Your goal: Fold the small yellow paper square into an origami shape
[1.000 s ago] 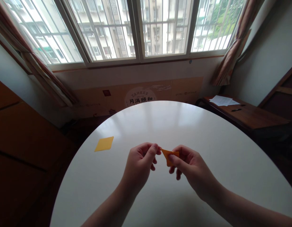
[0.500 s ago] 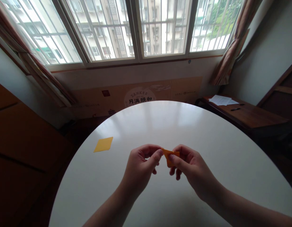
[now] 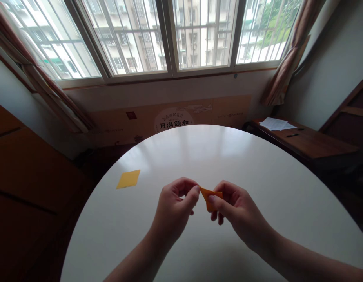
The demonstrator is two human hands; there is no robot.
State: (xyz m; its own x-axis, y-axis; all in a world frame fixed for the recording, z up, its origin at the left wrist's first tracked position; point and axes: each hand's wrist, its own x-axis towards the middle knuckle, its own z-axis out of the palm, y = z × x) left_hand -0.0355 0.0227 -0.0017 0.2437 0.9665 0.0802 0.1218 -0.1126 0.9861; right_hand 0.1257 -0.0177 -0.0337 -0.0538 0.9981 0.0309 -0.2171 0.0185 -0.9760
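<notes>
A small piece of folded orange paper (image 3: 210,203) is held between my two hands, above the white round table (image 3: 258,168). My left hand (image 3: 178,201) pinches its pointed left tip between thumb and forefinger. The thumb of my right hand (image 3: 233,199) presses on the paper's front, with fingers behind it; part of the paper is hidden there. To the left, a flat stack or sheet of yellow square paper (image 3: 128,179) lies on the table, apart from both hands.
Beyond the table stand a printed cardboard panel (image 3: 228,109) and a barred window (image 3: 199,35). At the right, a wooden desk (image 3: 322,141) carries white sheets (image 3: 276,123) and a small dark object (image 3: 292,135). A brown cabinet (image 3: 28,168) stands at the left.
The folded paper has shifted slightly down and turned, so its left tip shows as a sharper point. Both hands keep their pinch on it. The yellow paper stays where it was.
</notes>
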